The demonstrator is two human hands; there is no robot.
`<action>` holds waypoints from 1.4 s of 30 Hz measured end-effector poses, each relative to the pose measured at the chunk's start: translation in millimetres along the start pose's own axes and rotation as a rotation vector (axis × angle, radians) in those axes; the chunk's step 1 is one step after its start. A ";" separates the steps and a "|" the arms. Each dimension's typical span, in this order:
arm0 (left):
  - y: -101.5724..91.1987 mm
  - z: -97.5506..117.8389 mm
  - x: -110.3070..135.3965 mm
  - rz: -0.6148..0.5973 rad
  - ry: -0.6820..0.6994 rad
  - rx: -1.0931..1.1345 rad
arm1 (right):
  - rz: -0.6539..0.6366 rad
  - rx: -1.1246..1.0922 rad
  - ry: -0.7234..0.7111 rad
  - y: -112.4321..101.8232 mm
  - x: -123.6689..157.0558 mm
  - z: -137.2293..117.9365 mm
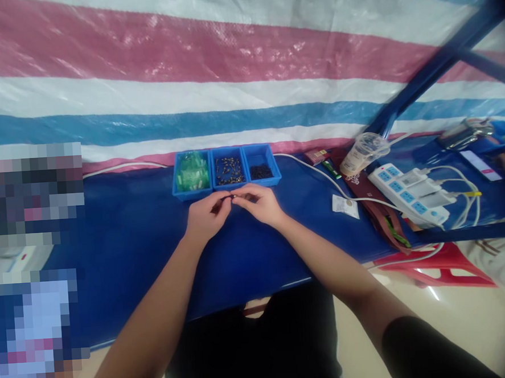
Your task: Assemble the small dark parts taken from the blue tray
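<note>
Two hands pinch one small part (234, 196) just on the near side of three blue bins.
The step in hand looks like fingertip handling: the left hand (205, 217) and right hand (262, 205) meet, thumbs and forefingers closed on the part, its shape mostly hidden; the next move likely calls for a steady, light grip. Left bin (193, 195): one green bag (191, 169) with pale pieces; middle bin (230, 186): many brass-coloured pieces (229, 170); right bin (257, 155): dark pieces (260, 172), both too many to count.

The 3 bins (193, 195) look smooth plastic, the small parts (228, 170) shiny metal, the sheeting (227, 56) glossy plastic.
</note>
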State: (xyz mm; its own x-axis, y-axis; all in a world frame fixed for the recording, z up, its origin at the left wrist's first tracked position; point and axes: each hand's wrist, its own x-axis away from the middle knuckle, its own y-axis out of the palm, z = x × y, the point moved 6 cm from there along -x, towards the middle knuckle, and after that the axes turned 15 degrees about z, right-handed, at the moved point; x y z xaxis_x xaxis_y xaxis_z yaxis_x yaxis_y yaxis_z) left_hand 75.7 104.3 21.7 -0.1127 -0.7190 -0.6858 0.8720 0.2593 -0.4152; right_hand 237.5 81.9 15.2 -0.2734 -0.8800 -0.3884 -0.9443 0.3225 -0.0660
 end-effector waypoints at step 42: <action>-34.2 -16.7 10.5 0.168 -0.188 -0.301 | -0.154 0.443 -0.007 16.1 18.8 11.3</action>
State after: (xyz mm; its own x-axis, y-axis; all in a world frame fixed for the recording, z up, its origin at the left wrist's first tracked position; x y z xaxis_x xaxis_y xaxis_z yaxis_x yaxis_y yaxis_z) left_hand 36.7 98.6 18.7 0.1334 -0.7485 -0.6496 0.6893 0.5410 -0.4818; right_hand 219.3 74.5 -3.6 -0.1341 -0.9273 -0.3494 -0.8039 0.3079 -0.5088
